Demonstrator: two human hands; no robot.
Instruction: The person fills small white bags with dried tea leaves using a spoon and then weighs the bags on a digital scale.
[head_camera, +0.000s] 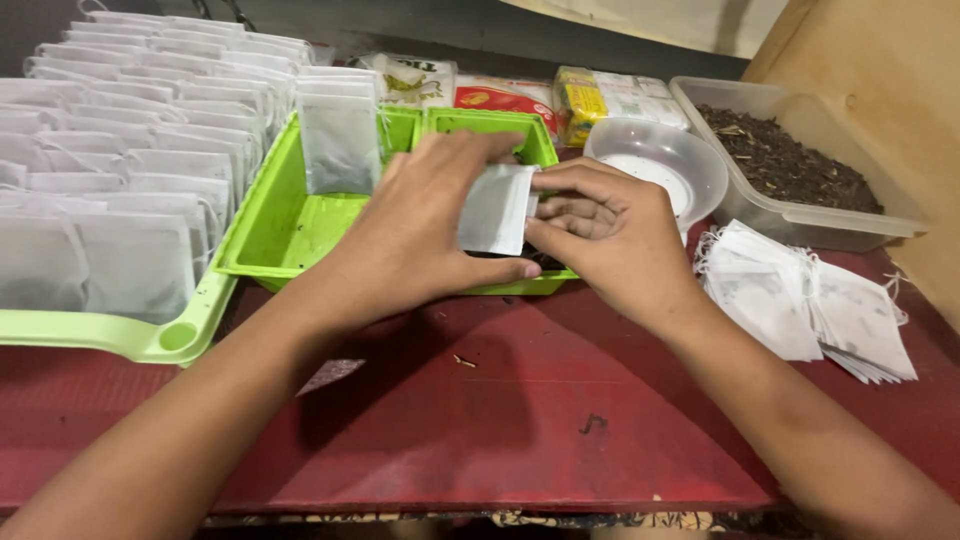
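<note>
White paper bag (497, 208) is pinched upright between both hands over green tray (290, 225): left hand (425, 225) fingers clamped on left edge, right hand (600, 230) fingertips closed on right edge.

Worn red table top (480, 430), dark wall behind, pale wooden panel (880, 60) at right

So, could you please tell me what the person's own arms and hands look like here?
Both forearms are bare, with no sleeves in view. The left hand and right hand wear no gloves, rings, watch or bracelet that show. Fingernails look short and unpainted.
</note>
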